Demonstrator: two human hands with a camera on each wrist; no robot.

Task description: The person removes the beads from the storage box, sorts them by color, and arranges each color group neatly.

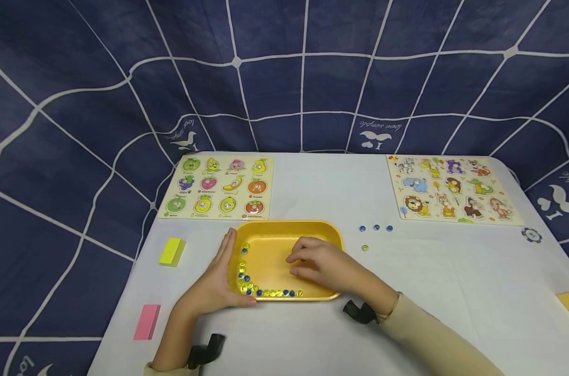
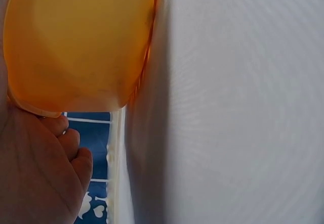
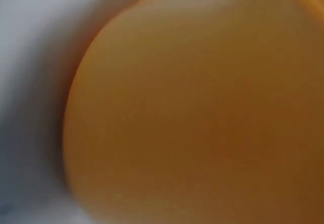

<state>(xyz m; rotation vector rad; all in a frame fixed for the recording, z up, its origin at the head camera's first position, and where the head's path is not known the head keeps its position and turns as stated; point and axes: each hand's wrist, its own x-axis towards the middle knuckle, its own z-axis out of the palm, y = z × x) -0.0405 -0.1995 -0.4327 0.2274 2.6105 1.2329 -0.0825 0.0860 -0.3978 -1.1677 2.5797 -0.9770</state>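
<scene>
A yellow plastic tray (image 1: 267, 259) stands near the middle of the white table. My left hand (image 1: 213, 290) grips its left end, with the thumb at the front rim and the fingers along the left side. Seen from the left wrist, the fingers (image 2: 76, 145) bend at the tray's rim. Small yellow and blue glass beads (image 1: 272, 293) lie inside along the left and front walls. Over the tray's right part hovers my right hand (image 1: 326, 266), fingers loosely bent, with nothing visible between them. The right wrist view holds only the tray's wall (image 3: 202, 107), blurred.
Right of the tray lie three blue beads (image 1: 376, 227) and one yellow bead (image 1: 365, 248). A fruit puzzle board (image 1: 220, 183) is at back left, an animal puzzle board (image 1: 439, 185) at back right. Yellow (image 1: 172, 252) and pink (image 1: 147, 322) blocks sit left; a chip (image 1: 532, 235) lies right.
</scene>
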